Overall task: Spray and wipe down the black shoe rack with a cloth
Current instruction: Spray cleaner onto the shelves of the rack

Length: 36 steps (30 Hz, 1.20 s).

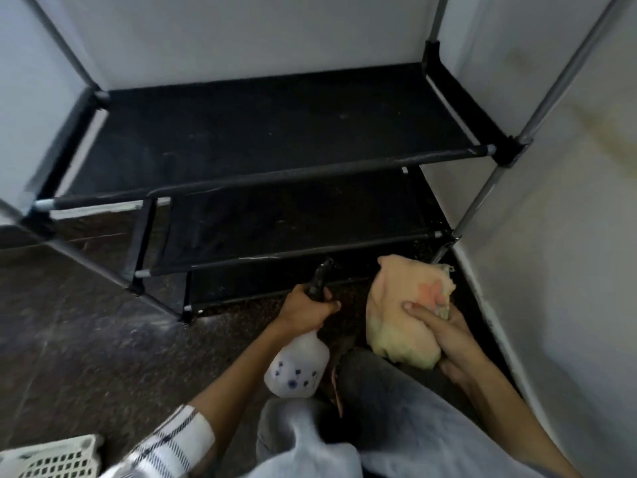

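Grey trousers [396, 429] filled the foreground, above them both hands. Left hand [305, 310] curled round the black trigger head of a white spray bottle [298, 365] (blue-dotted body), nozzle aimed at the black shoe rack [269, 132] just ahead. Right hand [444, 331] clutched a bunched yellow cloth [403, 305] beside the rack's lowest shelf, near the wall [558, 236].

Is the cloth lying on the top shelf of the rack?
No, the right hand holds the bunched cloth above the floor, off the shoe rack.
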{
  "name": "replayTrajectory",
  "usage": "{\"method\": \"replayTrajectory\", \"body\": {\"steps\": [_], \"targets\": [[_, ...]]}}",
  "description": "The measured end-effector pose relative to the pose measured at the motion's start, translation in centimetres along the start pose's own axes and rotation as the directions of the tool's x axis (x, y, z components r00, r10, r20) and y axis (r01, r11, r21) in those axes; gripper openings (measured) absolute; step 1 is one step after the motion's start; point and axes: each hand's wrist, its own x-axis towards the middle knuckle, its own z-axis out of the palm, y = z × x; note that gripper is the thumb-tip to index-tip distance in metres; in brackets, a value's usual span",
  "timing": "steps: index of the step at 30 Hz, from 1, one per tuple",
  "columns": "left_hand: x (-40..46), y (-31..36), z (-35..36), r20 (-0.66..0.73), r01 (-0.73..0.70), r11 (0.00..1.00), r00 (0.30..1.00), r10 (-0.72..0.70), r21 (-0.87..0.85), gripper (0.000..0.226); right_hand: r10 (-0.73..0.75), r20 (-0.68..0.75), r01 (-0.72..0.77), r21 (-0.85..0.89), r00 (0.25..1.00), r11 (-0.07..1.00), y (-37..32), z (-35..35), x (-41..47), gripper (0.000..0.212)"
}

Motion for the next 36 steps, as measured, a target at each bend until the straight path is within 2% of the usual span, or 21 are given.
{"method": "replayTrajectory", "body": {"steps": [2, 7, 10, 13, 17, 23, 28, 32, 36], "targets": [[-2.3, 0.5, -1.3, -0.030, -0.092, 0.995, 0.995, 0.091, -0.035, 0.012, -0.027, 0.033, 0.027, -0.007, 0.999, 1.000, -1.0, 0.9, -1.2, 0.028], [-8.2, 2.6, -5.0, -0.162, -0.262, 0.961, 0.956, 0.245, -0.089, 0.016, -0.118, 0.143, 0.122, -0.021, 0.983, 0.992, -4.1, 3.7, -5.1, 0.034], [-11.6, 4.4, -7.3, -0.261, -0.347, 0.935, 0.912, 0.317, -0.078, 0.016, -0.173, 0.224, 0.182, -0.021, 0.959, 0.983, -6.3, 5.2, -7.7, 0.058], [-15.2, 6.2, -9.4, -0.349, -0.403, 0.912, 0.868, 0.354, -0.077, 0.016, -0.218, 0.324, 0.239, -0.026, 0.920, 0.971, -8.6, 6.4, -10.5, 0.056], [-20.1, 7.9, -11.9, -0.419, -0.487, 0.870, 0.807, 0.416, -0.073, 0.016, -0.310, 0.424, 0.359, -0.038, 0.851, 0.933, -11.2, 8.8, -13.9, 0.084], [-26.9, 9.3, -14.6, -0.521, -0.610, 0.789, 0.699, 0.489, -0.078, 0.016, -0.364, 0.547, 0.424, 0.018, 0.754, 0.905, -13.8, 12.6, -18.7, 0.067], [-31.7, 9.4, -17.1, -0.602, -0.671, 0.739, 0.616, 0.508, -0.063, 0.017, -0.360, 0.635, 0.418, 0.065, 0.683, 0.906, -14.5, 16.8, -22.6, 0.056], [-35.1, 8.0, -19.7, -0.661, -0.723, 0.688, 0.546, 0.515, -0.062, 0.016, -0.311, 0.726, 0.407, 0.047, 0.614, 0.912, -13.8, 20.7, -24.6, 0.052], [-38.0, 4.5, -22.4, -0.755, -0.737, 0.674, 0.467, 0.460, -0.045, 0.019, -0.216, 0.807, 0.393, -0.022, 0.549, 0.919, -11.5, 25.6, -25.8, 0.050]]}}
